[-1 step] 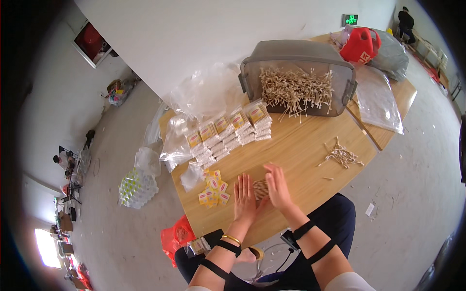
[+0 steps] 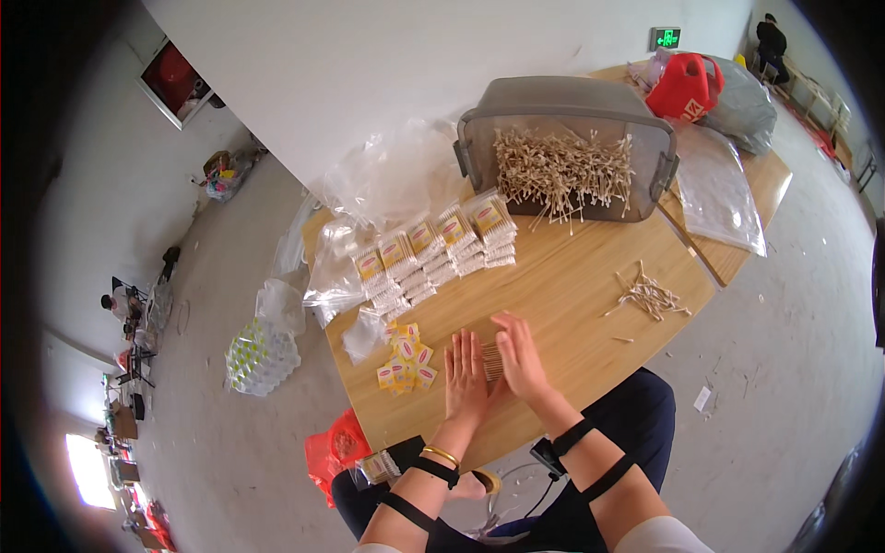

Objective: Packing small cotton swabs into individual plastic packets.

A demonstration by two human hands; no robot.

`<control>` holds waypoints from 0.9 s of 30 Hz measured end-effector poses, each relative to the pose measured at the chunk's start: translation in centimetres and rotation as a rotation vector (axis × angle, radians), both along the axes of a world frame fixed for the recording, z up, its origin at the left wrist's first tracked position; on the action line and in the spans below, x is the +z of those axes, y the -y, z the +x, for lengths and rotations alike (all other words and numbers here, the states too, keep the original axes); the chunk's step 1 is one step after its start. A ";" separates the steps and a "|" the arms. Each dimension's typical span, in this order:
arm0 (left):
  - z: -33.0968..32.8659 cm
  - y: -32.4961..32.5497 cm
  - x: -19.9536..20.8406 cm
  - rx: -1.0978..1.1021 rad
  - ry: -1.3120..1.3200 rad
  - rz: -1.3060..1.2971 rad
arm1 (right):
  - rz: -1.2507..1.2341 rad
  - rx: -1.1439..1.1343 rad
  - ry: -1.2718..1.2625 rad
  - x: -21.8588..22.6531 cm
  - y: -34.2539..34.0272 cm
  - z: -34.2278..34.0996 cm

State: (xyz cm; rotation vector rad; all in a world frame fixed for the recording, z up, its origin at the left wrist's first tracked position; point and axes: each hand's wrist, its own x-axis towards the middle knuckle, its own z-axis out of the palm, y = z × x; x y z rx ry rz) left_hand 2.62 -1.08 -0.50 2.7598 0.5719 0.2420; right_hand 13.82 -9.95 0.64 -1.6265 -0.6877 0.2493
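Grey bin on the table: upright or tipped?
Tipped: the grey bin lies on its side, opening facing the near side, with cotton swabs poking out over its lower rim.

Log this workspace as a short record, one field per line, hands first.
Left hand: fingers straight, on the left side of a row of swabs
Right hand: fingers extended, at the row's right side
Cards: small yellow-and-white cards, heaped loosely left of the left hand
Packs: stacked swab packs, beyond the hands
Bin: grey bin at the far side, with many loose swabs
Loose pile: scattered swabs, right of the right hand
Surface: light wooden table
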 end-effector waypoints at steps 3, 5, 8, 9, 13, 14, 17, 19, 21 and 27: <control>-0.3 -0.2 -0.3 0.005 -0.114 0.166 | 0.036 0.096 0.015 0.2 -1.6 -0.9; -0.2 -0.1 0.1 -0.028 -0.027 0.043 | 0.096 -0.061 0.016 -0.1 -1.3 -0.2; 0.2 0.4 1.2 -0.011 0.086 -0.088 | 0.035 -0.194 0.007 0.6 1.7 1.9; 0.2 0.4 1.3 -0.009 0.086 -0.091 | 0.032 -0.192 0.007 0.8 2.5 2.2; 0.3 0.4 1.3 -0.082 0.010 -0.051 | -0.023 -0.224 0.068 1.5 4.1 2.5; 0.3 0.5 1.3 -0.080 -0.002 -0.072 | -0.038 -0.209 0.086 1.6 4.4 2.4; -0.5 0.6 1.2 -0.108 -0.056 -0.053 | -0.049 -0.170 0.106 1.6 4.7 1.7; -0.6 1.1 1.4 -0.101 -0.055 0.063 | -0.050 -0.153 0.111 1.5 5.0 1.5; -0.5 1.6 1.6 -0.095 -0.056 0.178 | -0.066 -0.166 0.123 1.3 5.2 1.3; 0.1 2.0 2.3 -0.104 -0.101 0.088 | -0.153 -0.170 0.188 1.2 5.3 0.8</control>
